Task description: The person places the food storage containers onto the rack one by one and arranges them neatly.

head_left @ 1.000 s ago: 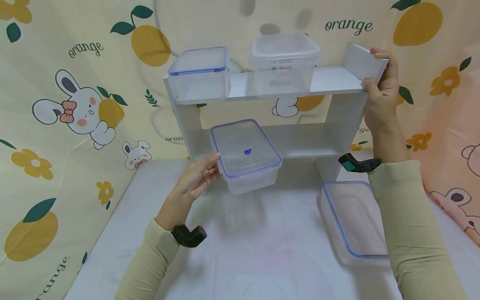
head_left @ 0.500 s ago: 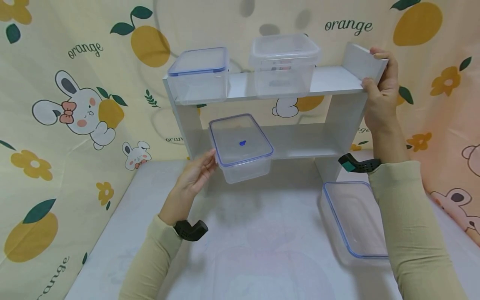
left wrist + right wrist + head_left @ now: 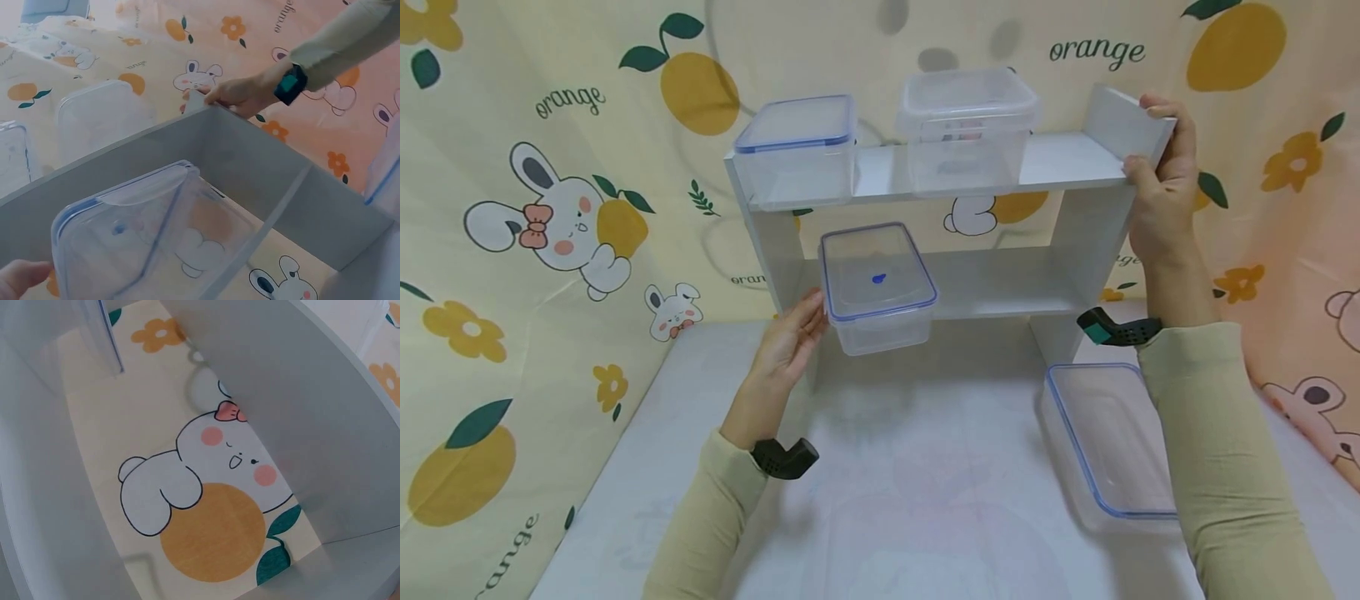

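Observation:
My left hand (image 3: 787, 342) holds a clear food container (image 3: 880, 275) with a blue-edged lid by its left side. Part of the fingers is hidden behind the box, which tilts at the front of the middle shelf level. In the left wrist view, the thumb (image 3: 25, 275) lies by the lid's edge. The white shelf unit (image 3: 1007, 287) has its upper right side panel gripped by my right hand (image 3: 1168, 192), thumb in front and fingers over the top edge. In the right wrist view, a corner of a clear container (image 3: 109, 344) shows inside the shelf; that hand is out of sight there.
On the top shelf stand a blue-lidded container (image 3: 797, 154) at left and a clear-lidded container (image 3: 970, 125) near the middle. Another blue-rimmed container (image 3: 1112, 442) rests on the white table (image 3: 910, 517), partly behind the right sleeve. A printed cloth (image 3: 572, 358) hangs behind.
My left hand has moved the food container up, slightly left and farther in toward the middle shelf. The right hand stays on the side panel.

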Demonstrator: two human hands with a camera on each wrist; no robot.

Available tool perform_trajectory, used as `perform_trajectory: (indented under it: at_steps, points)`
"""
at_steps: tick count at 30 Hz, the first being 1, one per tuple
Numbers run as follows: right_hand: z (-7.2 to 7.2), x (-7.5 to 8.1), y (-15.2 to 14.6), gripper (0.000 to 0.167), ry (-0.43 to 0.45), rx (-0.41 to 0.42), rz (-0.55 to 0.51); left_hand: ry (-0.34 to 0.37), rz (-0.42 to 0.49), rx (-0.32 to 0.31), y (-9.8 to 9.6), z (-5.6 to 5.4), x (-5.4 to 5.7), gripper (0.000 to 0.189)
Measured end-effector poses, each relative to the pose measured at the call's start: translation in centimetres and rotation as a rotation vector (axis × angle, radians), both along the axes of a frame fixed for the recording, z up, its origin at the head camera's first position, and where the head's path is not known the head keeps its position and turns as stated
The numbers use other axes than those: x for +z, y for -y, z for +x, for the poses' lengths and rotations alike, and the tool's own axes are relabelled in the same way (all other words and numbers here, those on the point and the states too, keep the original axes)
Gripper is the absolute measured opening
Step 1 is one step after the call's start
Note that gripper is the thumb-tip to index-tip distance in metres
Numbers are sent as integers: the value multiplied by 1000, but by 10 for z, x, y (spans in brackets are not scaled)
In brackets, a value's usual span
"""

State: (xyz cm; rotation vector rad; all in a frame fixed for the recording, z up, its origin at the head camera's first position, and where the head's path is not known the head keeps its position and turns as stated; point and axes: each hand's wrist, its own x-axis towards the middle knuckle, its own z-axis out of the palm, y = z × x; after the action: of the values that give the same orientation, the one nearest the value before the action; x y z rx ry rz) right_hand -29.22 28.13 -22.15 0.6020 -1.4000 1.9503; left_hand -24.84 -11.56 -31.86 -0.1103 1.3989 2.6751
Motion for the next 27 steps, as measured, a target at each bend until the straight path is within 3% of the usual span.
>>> perform_trajectory:
  at_steps: [3, 7, 13, 20, 27]
  points:
    - [0, 1, 0, 46, 0, 3, -4, -40, -36, 49, -1, 4, -5, 39]
    - [-1, 1, 0, 45, -8, 7, -10, -145, -147, 164, -8, 13, -13, 21]
    - [-1, -1, 1, 45, -26, 10, 5, -296, -305, 326, -17, 26, -22, 22]
    - [-1, -1, 2, 45, -25, 6, 8, -441, -327, 452, -20, 34, -27, 18]
    - [0, 0, 2, 45, -18, -4, 7, -610, -344, 526, -26, 44, -26, 17]
